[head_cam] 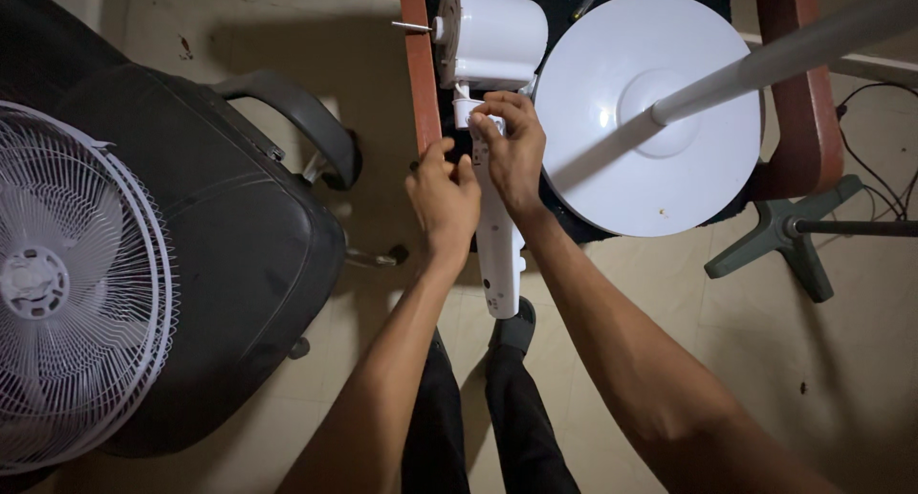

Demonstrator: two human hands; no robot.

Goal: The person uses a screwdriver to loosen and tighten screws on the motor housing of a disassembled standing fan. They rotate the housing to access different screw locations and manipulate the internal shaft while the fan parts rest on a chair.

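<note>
Both the left hand [445,196] and right hand [513,145] are pinching the white plastic fan neck [499,250], their fingers [492,121] hiding its joint below the white cylindrical motor housing [490,35].

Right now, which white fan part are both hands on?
The long white neck piece under the motor housing: left hand and right hand grip it. Round base and grille lie untouched.

No packages, no signs, no screens in view, no label clear enough to make out on the white fan parts, chair or floor
</note>
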